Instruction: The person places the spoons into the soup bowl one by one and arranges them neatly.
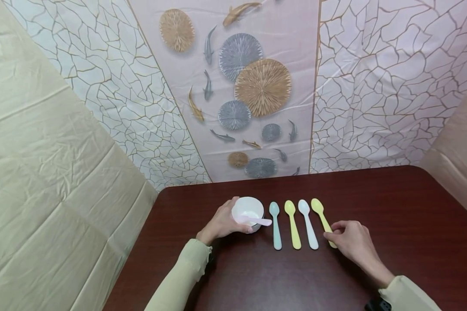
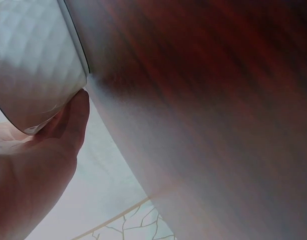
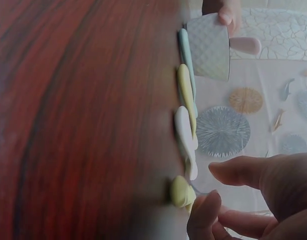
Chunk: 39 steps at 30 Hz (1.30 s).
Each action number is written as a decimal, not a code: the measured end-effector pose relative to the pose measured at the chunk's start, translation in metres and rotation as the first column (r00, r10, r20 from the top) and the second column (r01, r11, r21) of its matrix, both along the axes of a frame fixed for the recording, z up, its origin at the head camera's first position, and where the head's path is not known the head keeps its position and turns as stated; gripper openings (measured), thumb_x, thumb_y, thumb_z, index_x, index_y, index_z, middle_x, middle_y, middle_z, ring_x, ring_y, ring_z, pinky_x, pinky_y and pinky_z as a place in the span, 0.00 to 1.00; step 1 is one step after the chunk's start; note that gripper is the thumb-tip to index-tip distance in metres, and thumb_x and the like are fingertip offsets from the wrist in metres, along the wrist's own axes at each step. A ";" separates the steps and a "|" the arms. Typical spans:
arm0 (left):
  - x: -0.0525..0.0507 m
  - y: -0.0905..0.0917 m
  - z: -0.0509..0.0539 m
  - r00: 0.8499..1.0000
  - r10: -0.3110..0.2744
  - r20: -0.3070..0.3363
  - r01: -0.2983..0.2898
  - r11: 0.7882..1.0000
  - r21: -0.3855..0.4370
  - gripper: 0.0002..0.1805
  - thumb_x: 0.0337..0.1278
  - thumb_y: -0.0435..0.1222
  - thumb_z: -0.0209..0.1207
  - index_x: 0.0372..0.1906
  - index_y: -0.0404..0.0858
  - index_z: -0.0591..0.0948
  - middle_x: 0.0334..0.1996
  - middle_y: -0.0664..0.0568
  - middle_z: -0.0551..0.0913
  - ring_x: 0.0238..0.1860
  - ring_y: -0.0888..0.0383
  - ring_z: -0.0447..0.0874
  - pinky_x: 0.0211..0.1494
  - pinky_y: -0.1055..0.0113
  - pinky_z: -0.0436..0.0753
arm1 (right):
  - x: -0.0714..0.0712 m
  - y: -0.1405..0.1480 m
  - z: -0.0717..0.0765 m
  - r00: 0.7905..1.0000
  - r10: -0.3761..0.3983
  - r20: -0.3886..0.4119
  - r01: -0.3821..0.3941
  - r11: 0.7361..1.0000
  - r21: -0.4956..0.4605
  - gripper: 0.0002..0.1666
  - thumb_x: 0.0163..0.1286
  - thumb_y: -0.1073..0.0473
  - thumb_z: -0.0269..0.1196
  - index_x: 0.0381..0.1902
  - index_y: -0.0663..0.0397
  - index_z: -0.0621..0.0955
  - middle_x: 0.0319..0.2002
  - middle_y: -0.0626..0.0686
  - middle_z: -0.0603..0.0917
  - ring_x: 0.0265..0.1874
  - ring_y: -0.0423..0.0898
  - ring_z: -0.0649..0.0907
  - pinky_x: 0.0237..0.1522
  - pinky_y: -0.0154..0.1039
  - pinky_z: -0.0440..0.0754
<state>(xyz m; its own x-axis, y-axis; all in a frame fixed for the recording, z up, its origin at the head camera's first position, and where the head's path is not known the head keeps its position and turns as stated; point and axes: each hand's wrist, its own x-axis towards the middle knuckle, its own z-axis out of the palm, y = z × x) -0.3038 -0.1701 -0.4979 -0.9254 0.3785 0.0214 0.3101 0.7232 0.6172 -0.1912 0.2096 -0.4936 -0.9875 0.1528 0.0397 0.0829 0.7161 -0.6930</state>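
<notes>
My left hand (image 1: 225, 221) grips the white bowl (image 1: 242, 206) by its side, a pink spoon (image 1: 262, 222) leaning over its rim. Beside it, a teal spoon (image 1: 276, 229), inner yellow spoon (image 1: 293, 224) and white spoon (image 1: 309, 225) lie in a row on the bench (image 1: 257, 276). My right hand (image 1: 352, 239), thumb and finger slightly apart, is at the outer yellow spoon's (image 1: 322, 217) handle.

Pale-green sleeves (image 1: 177, 278) — gathered cuffs (image 1: 201, 254), black wristpiece (image 1: 379, 305)
</notes>
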 end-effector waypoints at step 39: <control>-0.001 0.000 -0.002 1.000 0.004 0.021 -0.004 1.000 -0.007 0.64 0.42 0.55 0.86 0.83 0.41 0.65 0.72 0.38 0.77 0.65 0.42 0.81 0.69 0.45 0.82 | -0.005 0.008 -0.011 0.999 0.008 0.032 -0.010 0.998 0.063 0.17 0.63 0.54 0.77 0.40 0.65 0.91 0.28 0.50 0.90 0.32 0.48 0.84 0.34 0.44 0.78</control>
<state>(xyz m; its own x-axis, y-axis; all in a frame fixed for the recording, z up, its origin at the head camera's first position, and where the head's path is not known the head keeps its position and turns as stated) -0.3053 -0.1705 -0.4995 -0.9270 0.3750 -0.0010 0.2941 0.7288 0.6183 -0.1960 0.2180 -0.5042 -0.9897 0.1421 0.0176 0.0976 0.7595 -0.6432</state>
